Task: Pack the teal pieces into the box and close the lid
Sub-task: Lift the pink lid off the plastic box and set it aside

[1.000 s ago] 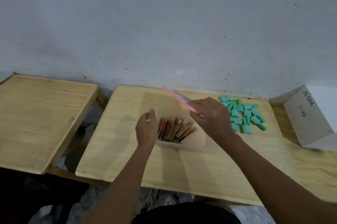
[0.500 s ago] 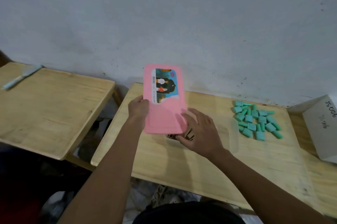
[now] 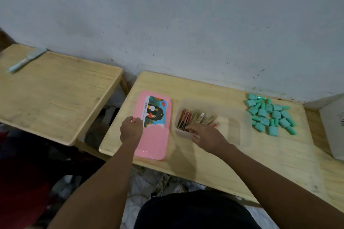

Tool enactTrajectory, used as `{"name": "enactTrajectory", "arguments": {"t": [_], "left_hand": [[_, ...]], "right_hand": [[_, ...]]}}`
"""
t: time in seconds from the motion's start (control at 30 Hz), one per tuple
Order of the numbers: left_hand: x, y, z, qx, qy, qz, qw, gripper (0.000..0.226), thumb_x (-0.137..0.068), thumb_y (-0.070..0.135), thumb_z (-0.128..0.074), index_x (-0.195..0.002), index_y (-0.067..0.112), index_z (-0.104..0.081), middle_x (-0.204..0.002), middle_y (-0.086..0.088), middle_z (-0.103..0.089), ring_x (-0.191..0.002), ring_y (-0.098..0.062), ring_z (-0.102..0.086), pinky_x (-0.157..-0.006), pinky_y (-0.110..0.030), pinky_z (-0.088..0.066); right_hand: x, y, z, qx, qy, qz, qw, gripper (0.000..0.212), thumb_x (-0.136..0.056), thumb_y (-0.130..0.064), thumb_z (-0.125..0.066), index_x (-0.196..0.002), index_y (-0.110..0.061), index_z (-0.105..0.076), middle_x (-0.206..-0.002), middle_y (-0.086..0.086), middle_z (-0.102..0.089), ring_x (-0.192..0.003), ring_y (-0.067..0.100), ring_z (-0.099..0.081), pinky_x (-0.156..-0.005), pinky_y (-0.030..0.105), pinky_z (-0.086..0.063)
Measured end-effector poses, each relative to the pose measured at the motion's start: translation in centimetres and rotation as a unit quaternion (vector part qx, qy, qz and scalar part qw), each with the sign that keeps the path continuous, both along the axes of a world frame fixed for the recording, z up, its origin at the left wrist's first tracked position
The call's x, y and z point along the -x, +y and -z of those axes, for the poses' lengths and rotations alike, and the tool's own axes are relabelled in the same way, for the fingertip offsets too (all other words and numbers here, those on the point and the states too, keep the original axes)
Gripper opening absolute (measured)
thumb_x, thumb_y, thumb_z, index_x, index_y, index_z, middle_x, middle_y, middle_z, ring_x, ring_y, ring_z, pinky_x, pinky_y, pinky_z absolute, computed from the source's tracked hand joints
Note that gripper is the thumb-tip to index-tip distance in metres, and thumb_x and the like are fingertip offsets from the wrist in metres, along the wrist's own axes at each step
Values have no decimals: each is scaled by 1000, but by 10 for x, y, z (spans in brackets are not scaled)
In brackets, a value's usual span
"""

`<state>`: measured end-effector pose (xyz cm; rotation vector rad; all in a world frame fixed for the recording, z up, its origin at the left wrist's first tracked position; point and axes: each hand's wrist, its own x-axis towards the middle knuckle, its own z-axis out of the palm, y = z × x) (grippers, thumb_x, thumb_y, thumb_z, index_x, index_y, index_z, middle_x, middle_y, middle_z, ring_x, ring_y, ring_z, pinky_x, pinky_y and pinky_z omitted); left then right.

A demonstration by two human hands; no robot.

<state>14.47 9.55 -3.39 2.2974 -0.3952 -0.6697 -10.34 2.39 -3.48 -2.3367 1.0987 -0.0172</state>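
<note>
- Two wooden surfaces side by side against a grey-white wall (image 3: 186, 14): the work counter (image 3: 270, 154) at right, a second counter (image 3: 55, 98) at left, a gap between them.
- Pink lid (image 3: 154, 135) flat on the work counter's left part, printed label up, just left of the box and apart from it.
- Left hand (image 3: 131, 130) curled over the lid's left edge, fingers bent and touching it; cannot tell whether pinching the rim or only resting on it.
- Clear plastic box (image 3: 242, 126) open, in the middle of the work counter, with red, dark and tan flat sticks (image 3: 195, 118) leaning in a row in its left half; right half bare.
- Right hand (image 3: 206, 135) at the box's near left corner, fingers loosely bent and reaching over the rim toward the sticks; holding nothing that can be made out.
- Teal pieces (image 3: 270, 115) in a loose heap on the work counter to the right of the box, all outside it, clear of both hands.
- White carton (image 3: 333, 126) at the far right edge, only partly in frame.
- Pale blue tool (image 3: 26, 60) lying at the far left corner of the second counter.
</note>
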Motion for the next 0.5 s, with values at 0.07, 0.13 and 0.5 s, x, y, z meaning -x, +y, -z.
{"name": "enactTrajectory", "arguments": {"t": [0.07, 0.13, 0.5], "left_hand": [[3, 0, 17, -82, -81, 64, 991, 49, -89, 29, -50, -135, 11, -47, -133, -19, -46, -118, -37, -47, -100, -48, -40], [10, 0, 30, -146, -178, 145, 962, 66, -86, 37, -56, -144, 16, -33, -143, -20, -31, -128, -39, -34, -105, -49, -31], [33, -5, 73, -225, -146, 388, 882, 107, -71, 77, -51, -151, 28, 1, -158, -15, 20, -145, -40, 17, -118, -54, 3]], "right_hand": [[1, 0, 1, 7, 8, -8, 1000, 36, -92, -20, -54, -126, -26, -61, -127, -4, -62, -113, 19, -59, -84, 31, -47], [3, 0, 2, 11, 13, -6, 1000, 36, -92, -19, -54, -126, -27, -62, -129, -5, -62, -114, 18, -59, -85, 29, -46], [21, -3, 6, 47, 58, -20, 997, 37, -97, -23, -47, -129, -37, -58, -126, -12, -62, -111, 14, -59, -78, 31, -47]]}}
